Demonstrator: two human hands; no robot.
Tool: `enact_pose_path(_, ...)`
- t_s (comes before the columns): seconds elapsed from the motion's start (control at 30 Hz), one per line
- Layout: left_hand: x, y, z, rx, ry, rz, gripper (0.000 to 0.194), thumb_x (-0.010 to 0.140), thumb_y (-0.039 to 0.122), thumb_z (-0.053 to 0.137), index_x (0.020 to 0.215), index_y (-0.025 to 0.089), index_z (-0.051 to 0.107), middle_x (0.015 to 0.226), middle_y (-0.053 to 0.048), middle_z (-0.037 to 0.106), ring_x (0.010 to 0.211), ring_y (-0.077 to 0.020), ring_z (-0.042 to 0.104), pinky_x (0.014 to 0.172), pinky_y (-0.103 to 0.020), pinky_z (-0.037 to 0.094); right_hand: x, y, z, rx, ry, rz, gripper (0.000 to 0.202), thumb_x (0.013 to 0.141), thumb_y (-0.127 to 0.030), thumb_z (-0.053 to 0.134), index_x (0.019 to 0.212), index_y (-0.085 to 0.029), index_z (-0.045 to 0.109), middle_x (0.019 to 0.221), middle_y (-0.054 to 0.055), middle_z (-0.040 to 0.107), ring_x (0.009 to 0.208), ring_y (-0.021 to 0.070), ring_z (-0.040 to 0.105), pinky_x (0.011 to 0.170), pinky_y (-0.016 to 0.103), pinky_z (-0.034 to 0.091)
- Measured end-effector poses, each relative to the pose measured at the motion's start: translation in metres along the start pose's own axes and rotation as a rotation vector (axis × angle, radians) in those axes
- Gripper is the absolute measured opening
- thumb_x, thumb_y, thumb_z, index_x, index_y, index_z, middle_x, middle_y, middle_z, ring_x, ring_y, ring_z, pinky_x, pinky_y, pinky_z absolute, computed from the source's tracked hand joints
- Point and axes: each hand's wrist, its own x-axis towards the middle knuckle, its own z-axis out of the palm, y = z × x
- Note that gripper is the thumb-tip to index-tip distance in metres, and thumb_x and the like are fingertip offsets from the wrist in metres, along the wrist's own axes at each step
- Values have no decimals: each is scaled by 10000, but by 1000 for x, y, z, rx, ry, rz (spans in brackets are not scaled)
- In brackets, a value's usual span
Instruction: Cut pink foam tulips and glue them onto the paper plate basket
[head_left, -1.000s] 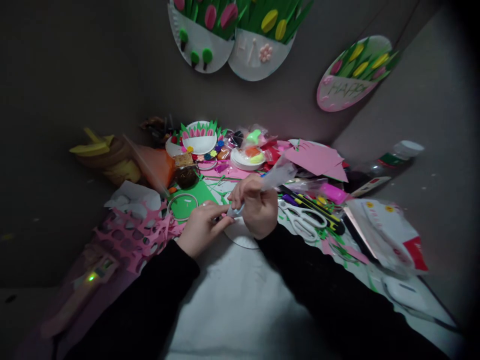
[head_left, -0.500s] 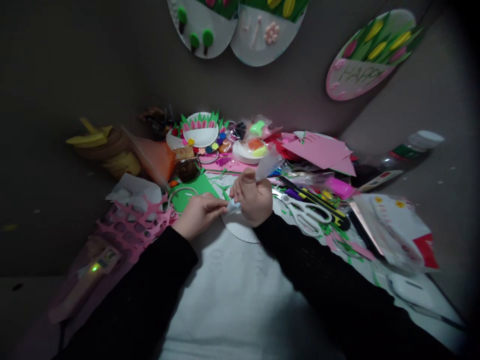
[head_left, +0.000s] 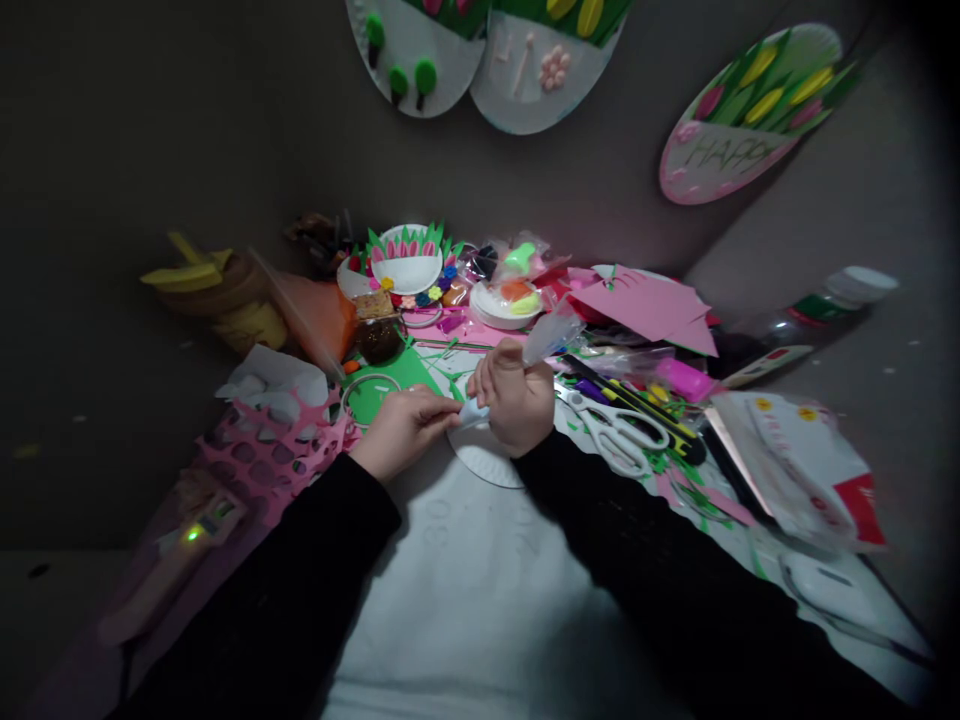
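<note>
My right hand is closed round a clear plastic piping bag, whose loose end sticks out above the fist. Pale blue filling shows at the bag's narrow end, pointing left. There the fingertips of my left hand are pinched together on the tip; whatever else they may hold is too small to see. Below both hands lies a white paper plate, partly hidden by the right hand and wrist.
White-handled scissors and cutters lie right of the plate. Green paper and pink cut-out sheet are on the left, near a glue gun with a lit green light. Craft supplies crowd the back; decorated plates hang on the wall.
The whole view has shifted slightly, with things appearing a little further right. Both hands keep the same hold on the piping bag.
</note>
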Motion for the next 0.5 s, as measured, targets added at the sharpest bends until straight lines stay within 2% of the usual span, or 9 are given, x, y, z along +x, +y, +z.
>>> enact_pose_path(0.2,0,2,0,9,-11,-22,142,818,215,626,902,185,737,718,-47,704,678,-150,586,643,-265,446,-1,-1,0,-36,3,32,534,853,-587,452,460,-233,384,365,-60,357,370,118,471,454,267,435)
enact_pose_path(0.5,0,2,-1,35,-25,-4,150,826,211,617,917,192,734,720,-45,704,670,-144,586,636,-259,430,0,1,1,-21,21,45,557,844,-615,440,444,-237,359,358,-58,331,357,119,445,416,267,394)
